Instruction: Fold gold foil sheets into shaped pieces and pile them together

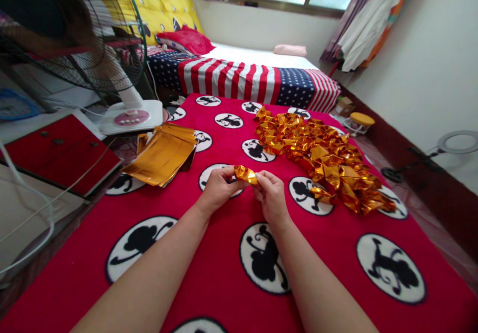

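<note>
A small folded piece of shiny gold foil paper (245,174) is held up between my two hands over the red cloth. My left hand (220,188) pinches its left end, fingers closed. At the other end, my right hand (270,191) grips it with thumb and fingertips. To the left lies a stack of flat gold foil sheets (160,156), a little fanned out. A large pile of folded gold foil pieces (317,149) spreads across the right side of the cloth, with one piece at its near edge.
The red cloth (179,258) has white circles with black monkey figures. A standing fan (130,116) is at the left beside a red-fronted cabinet (59,149). Behind is a bed with a flag-patterned cover (231,79). A yellow stool (361,119) stands at the right.
</note>
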A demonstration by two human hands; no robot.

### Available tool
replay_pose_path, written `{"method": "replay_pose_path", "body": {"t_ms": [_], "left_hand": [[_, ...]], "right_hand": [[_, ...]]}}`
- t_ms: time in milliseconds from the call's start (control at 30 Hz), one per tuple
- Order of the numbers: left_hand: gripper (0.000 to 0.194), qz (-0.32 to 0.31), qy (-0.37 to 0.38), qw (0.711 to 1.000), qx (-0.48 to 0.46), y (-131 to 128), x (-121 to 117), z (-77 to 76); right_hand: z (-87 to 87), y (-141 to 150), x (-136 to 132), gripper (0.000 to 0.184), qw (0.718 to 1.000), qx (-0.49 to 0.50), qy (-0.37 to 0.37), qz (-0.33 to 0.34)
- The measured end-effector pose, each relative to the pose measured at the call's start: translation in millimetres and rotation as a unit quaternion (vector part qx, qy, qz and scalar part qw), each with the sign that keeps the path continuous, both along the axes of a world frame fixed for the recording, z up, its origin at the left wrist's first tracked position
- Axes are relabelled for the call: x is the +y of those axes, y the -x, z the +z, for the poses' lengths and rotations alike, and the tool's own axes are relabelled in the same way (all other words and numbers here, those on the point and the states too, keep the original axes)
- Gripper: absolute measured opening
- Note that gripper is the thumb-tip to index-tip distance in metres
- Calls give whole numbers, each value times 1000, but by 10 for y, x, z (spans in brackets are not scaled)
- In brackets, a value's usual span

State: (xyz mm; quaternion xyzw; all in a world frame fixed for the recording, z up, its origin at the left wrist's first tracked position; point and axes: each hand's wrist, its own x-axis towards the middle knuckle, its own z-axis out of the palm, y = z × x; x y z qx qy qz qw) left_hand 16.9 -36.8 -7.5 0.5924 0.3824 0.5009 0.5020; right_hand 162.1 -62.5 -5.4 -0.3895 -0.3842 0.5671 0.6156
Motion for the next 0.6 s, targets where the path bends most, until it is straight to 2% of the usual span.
{"method": "replay_pose_path", "body": {"t_ms": [433,600], "left_hand": [[19,15,-11,1000,1,7,36,-95],[24,7,-2,1000,-11,2,31,-67]], "right_hand": [[15,15,-6,25,1000,7,-3,0],[15,6,3,23,1000,7,0,0]]}}
